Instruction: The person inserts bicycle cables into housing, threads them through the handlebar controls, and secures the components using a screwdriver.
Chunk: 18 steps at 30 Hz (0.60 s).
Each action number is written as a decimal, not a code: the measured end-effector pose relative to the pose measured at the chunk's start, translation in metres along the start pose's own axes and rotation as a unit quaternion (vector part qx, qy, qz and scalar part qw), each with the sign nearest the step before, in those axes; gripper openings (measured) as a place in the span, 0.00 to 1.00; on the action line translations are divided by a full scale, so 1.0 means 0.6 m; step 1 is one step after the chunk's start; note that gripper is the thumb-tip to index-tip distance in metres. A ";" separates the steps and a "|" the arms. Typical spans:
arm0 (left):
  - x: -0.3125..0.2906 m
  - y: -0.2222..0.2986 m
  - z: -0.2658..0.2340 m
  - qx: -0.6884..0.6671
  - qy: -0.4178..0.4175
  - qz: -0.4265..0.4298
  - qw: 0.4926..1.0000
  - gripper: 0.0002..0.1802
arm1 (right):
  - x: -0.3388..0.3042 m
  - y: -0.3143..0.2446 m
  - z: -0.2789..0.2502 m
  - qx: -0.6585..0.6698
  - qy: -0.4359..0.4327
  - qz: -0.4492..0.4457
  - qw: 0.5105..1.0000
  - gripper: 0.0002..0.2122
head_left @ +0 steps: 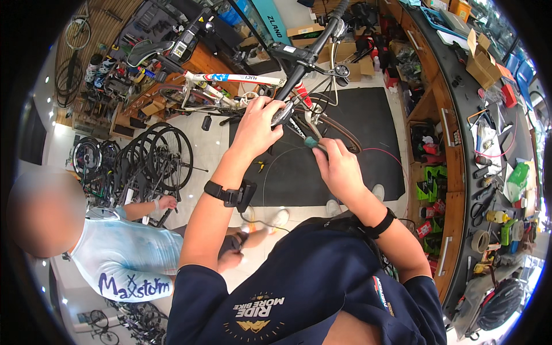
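In front of me a road bike [236, 77] with a white, red and blue frame is held up, its black handlebar [299, 72] turned toward me. My left hand [259, 126] is closed around the brake lever [282, 116] at the bar's near end. Just right of it, my right hand [338, 168] grips a tool with a teal end [311, 141], beside the front wheel [345, 135]. The tool's tip and exact kind are unclear. A thin grey cable [276, 163] curves down to the left from near the tool.
Beneath the bike lies a black mat [356, 187], with a small yellow-handled tool [261, 166] on it. A cluttered workbench [460, 121] runs along the right. Another person [132, 247] stands at left, near a row of wheels [167, 155]. Cardboard boxes [345, 57] sit behind the handlebar.
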<state>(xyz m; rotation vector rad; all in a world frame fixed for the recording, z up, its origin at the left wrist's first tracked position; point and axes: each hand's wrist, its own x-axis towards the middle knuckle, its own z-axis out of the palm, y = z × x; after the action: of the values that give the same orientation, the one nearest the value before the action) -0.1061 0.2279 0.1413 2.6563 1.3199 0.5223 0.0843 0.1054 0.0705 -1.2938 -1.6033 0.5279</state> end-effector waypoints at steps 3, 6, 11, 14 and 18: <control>0.000 0.001 0.002 -0.003 0.004 0.002 1.000 0.25 | 0.002 0.004 0.001 -0.065 -0.034 0.071 0.995 0.13; -0.004 -0.002 0.001 0.000 -0.002 0.003 1.000 0.25 | 0.005 -0.023 -0.002 0.029 0.126 0.009 0.992 0.10; -0.010 -0.007 -0.003 -0.005 0.001 -0.010 1.000 0.25 | 0.006 -0.007 0.009 -0.065 -0.052 0.105 0.991 0.13; -0.015 -0.017 -0.007 0.000 0.007 -0.007 1.000 0.25 | 0.006 -0.028 0.014 0.019 0.085 -0.031 0.996 0.10; 0.017 -0.013 -0.001 0.007 0.013 0.049 0.999 0.26 | 0.018 -0.006 0.005 -0.090 -0.012 0.103 0.991 0.09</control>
<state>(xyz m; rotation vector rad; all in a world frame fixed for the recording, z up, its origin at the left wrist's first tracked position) -0.1067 0.2407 0.1422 2.7462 1.2104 0.5636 0.0807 0.1148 0.0765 -1.6042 -1.5751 0.5365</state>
